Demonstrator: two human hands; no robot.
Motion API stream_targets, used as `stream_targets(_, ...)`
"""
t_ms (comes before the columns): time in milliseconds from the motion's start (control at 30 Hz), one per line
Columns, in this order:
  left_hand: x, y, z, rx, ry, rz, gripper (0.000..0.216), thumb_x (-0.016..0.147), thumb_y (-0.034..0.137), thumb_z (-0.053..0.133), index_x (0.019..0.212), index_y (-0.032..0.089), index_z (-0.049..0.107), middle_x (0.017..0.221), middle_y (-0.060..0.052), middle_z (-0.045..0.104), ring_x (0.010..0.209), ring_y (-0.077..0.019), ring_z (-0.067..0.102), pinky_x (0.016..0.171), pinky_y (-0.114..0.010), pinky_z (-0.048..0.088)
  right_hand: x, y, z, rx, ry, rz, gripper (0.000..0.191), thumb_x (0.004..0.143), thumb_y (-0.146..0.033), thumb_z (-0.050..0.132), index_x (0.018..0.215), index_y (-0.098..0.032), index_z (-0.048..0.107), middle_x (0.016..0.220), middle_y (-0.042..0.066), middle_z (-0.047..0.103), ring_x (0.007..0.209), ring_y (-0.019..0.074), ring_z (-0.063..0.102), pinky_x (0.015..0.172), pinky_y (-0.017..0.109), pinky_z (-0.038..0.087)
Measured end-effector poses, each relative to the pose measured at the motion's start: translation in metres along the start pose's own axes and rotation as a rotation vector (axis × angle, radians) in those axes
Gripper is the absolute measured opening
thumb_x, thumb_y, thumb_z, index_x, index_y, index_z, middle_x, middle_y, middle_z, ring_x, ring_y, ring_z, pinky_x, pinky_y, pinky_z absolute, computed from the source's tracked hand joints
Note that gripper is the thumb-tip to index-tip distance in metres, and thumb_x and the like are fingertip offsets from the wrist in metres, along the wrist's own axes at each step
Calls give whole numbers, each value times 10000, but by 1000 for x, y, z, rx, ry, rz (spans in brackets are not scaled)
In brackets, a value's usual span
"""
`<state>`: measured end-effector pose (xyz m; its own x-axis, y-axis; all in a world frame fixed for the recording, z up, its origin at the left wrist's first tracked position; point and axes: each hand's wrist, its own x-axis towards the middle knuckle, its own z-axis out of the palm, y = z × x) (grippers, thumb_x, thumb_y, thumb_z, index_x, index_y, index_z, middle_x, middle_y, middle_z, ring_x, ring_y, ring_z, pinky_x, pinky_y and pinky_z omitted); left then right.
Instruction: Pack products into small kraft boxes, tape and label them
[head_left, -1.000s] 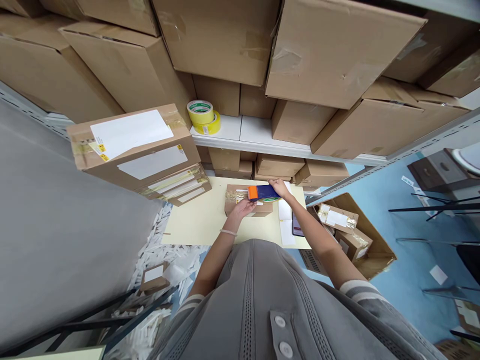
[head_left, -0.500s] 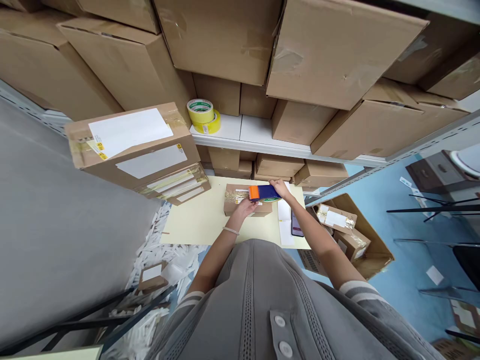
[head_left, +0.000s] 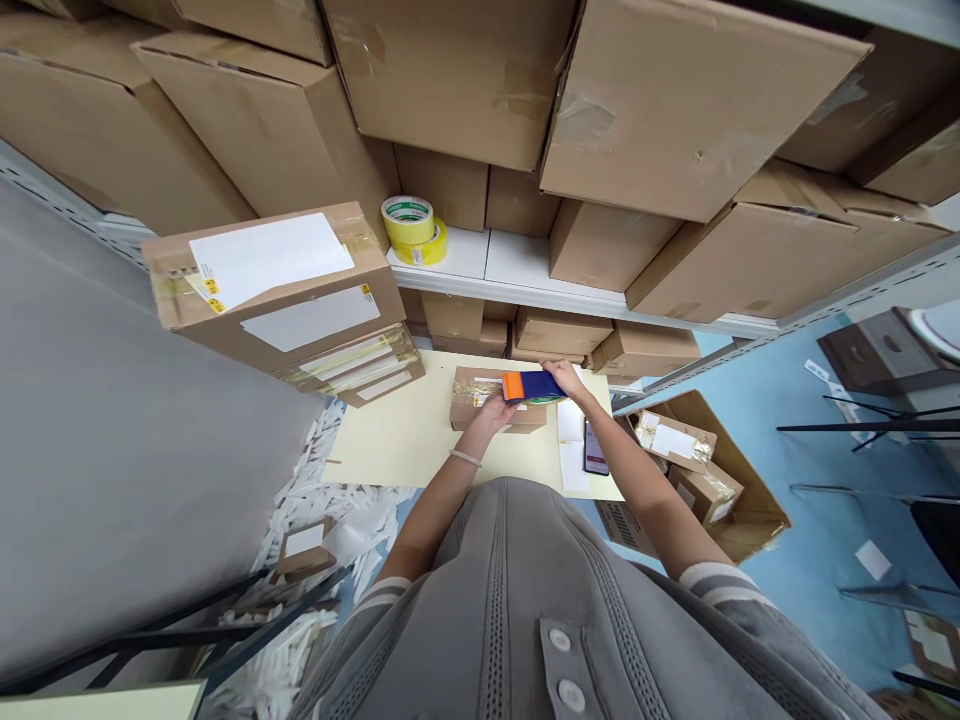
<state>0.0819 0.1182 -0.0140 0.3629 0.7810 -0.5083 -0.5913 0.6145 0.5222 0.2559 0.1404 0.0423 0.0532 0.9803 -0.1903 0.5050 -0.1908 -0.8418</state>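
A small taped cardboard box (head_left: 463, 415) with a white label lies on the cream tabletop (head_left: 382, 450). Above it is a blue tape dispenser (head_left: 538, 384) with an orange end and a roll in it, its green core partly showing. My right hand (head_left: 562, 377) is closed around the dispenser's blue right end. At the orange end, the fingers of my left hand (head_left: 496, 409) are closed against its lower edge, over the box; the fingertips are partly hidden. Right of the box lie white paper slips (head_left: 574, 465) and a phone (head_left: 595, 450).
Two yellow tape rolls (head_left: 414, 235) rest on the shelf (head_left: 525, 262) ahead, among large cartons (head_left: 450, 80). Labelled boxes (head_left: 315, 320) are stacked at the left. An open carton (head_left: 757, 510) holding parcels stands right of the table. Paper strips (head_left: 300, 480) cover the floor at left.
The view has shifted slightly, so the shelf and boxes sit a little further right. Both hands keep the same pose at the tape dispenser.
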Motion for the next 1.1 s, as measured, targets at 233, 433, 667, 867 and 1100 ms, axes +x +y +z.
stream_targets(233,-4,-1,-12,-32,33,23,247,752,-41,603,891,159,643,824,-38,720,837,-143,682,924,-300,516,-3,-5,-4,-18,-36,18,517,754,-619,513,508,-246,252,476,-64,215,475,84,206,464,258,196)
stream_targets(433,-7,7,-14,-67,77,-16,92,890,123,545,876,175,619,900,-85,723,926,-188,686,914,-362,538,-2,-4,-3,-20,-19,11,503,754,-623,502,520,-245,266,483,-61,234,482,89,221,464,257,212)
stream_targets(667,-13,8,-11,-2,93,-48,180,816,35,604,947,156,627,823,-60,719,830,-159,702,888,-321,543,-3,-2,-2,1,-2,-3,512,748,-639,493,523,-248,251,490,-56,247,493,93,225,466,257,218)
stream_targets(867,-18,25,-21,87,104,-36,308,724,-49,652,982,119,649,857,-98,735,860,-198,718,892,-354,549,-6,-5,-4,-39,-50,-23,522,755,-629,507,514,-247,247,489,-59,217,481,88,206,463,260,199)
stream_targets(1100,-29,78,-52,191,22,9,363,664,-45,738,997,91,694,906,-146,752,867,-230,732,896,-346,540,-5,-4,-2,-91,-42,-39,492,782,-602,474,511,-243,275,481,-57,230,488,92,218,466,261,199)
